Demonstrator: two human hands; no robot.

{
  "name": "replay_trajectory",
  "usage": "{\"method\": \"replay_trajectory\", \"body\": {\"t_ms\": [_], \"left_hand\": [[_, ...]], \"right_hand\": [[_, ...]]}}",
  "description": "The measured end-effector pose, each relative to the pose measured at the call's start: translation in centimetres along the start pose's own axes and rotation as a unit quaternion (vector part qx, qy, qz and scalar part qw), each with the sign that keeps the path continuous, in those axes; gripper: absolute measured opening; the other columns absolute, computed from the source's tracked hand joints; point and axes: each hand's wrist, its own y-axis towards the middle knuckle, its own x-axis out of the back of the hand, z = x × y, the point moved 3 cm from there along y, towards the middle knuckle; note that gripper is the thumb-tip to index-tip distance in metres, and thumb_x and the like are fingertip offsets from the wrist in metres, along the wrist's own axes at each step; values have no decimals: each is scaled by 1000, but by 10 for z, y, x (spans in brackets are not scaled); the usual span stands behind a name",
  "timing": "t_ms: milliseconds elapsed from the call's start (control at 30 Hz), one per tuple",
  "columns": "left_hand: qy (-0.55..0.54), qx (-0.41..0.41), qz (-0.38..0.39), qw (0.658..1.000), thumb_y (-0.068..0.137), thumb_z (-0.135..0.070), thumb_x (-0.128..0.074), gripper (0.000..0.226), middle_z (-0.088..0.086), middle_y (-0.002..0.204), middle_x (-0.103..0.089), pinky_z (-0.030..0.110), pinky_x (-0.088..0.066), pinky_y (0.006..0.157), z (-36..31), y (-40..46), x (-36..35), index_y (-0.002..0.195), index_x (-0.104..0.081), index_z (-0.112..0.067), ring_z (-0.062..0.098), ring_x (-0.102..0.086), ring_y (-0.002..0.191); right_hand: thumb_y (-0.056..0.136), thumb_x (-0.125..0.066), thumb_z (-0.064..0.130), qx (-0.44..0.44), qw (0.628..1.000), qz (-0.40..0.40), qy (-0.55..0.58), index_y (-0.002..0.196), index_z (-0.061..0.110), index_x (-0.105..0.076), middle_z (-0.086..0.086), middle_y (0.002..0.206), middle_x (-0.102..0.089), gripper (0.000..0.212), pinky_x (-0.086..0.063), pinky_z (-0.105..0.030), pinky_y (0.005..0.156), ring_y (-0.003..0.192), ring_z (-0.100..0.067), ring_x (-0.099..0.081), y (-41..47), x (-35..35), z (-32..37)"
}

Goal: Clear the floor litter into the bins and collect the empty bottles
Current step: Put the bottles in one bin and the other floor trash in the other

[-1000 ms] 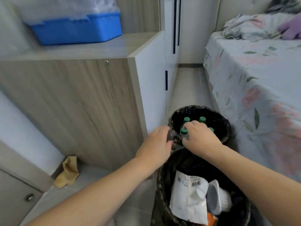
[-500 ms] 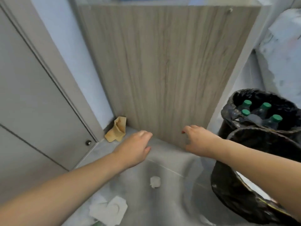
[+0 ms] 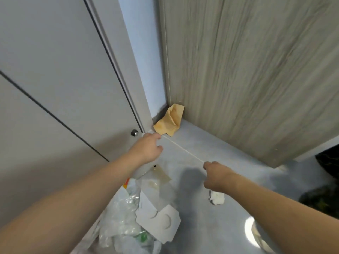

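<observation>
Since half a second ago the view has swung left and down: the black-lined bins with the green-capped bottles have nearly left the picture, only a dark edge of bin liner (image 3: 328,173) showing at three o'clock, while the grey door (image 3: 55,92) fills the nine-to-eleven o'clock side and the wood-grain cabinet panel (image 3: 256,70) the one o'clock side. The left hand (image 3: 146,149) has moved forward and now hovers just short of the crumpled yellow-brown paper (image 3: 169,120), which lies in the corner at twelve o'clock against the cabinet foot; its fingers are loosely curled and hold nothing. The right hand (image 3: 217,176) hangs at four o'clock over the grey floor (image 3: 211,143), fingers also loosely bent, empty, with a small white tissue wad (image 3: 217,197) on the floor just below its wrist. More litter has come into view at six o'clock: clear plastic wrapping (image 3: 121,217), a white card piece (image 3: 159,224) and a tan scrap (image 3: 161,174).
</observation>
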Motion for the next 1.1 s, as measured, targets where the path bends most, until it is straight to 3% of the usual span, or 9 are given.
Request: {"method": "replay_trajectory", "body": {"t_ms": [167,233,367,500,667,800,867,967,1100], "left_hand": [[-54,32,26,998,93,-46,-51,57,9,161,0,41,-14,119,-40,87,-36,147,-35,-37,34,-3,148],[-52,61,25,996,92,-56,-48,65,10,162,8,44,-7,121,-47,113,-48,151,-29,-36,35,3,148],[-103,83,-43,990,89,-53,-55,86,15,159,-14,43,-16,119,-41,131,-66,155,-13,-17,34,-13,147],[-152,3,-84,985,94,-40,-53,74,14,157,-20,44,-25,117,-38,91,-79,154,-17,-15,32,-26,143],[-114,-98,-57,987,100,-30,-47,58,7,159,-22,37,-36,109,-38,21,-69,153,-26,-18,24,-42,136],[-147,-165,-61,973,99,-21,-52,33,3,134,-58,29,-42,102,-59,-23,-36,130,-61,-13,17,-55,123],[-227,-143,-71,961,96,-19,-55,24,-3,107,-73,29,-50,89,-80,-44,-16,111,-74,-17,12,-65,98],[-339,-138,-82,927,92,-18,-55,25,-8,80,-75,37,-54,78,-128,-71,19,89,-79,-24,16,-68,79],[-437,-200,-67,874,88,2,-53,39,-9,65,-71,29,-53,66,-216,-105,65,71,-76,-25,9,-64,64]], "right_hand": [[84,-55,24,-38,999,12,18,133,14,-40,-10,129,-45,52,-45,-39,99,118,-31,-52,21,-29,-22],[83,-56,24,-42,999,19,22,133,15,-39,-10,130,-44,53,-44,-39,100,119,-31,-50,23,-40,-30],[86,-56,33,-43,998,2,37,138,16,-35,-8,135,-41,58,-42,-39,101,124,-29,-44,16,-59,-47],[86,-56,37,-47,997,-26,55,134,18,-39,-5,132,-39,54,-44,-38,98,120,-28,-44,6,-76,-57],[88,-53,16,-50,991,-13,119,122,14,-51,-9,127,-49,34,-42,-30,94,113,-29,-54,0,-87,-48],[88,-55,15,-14,992,-9,122,115,15,-61,-7,121,-57,28,-43,-24,86,109,-25,-58,-13,-64,-42],[85,-62,21,6,994,1,113,111,17,-64,-3,118,-62,27,-45,-25,84,107,-22,-58,-29,-32,-44],[80,-70,27,24,998,33,44,112,21,-63,1,116,-62,33,-47,-26,79,101,-18,-58,-65,29,-62],[80,-71,28,-16,1000,-16,16,112,21,-64,2,109,-64,33,-48,-28,78,93,-18,-60,-131,116,-118]]}}
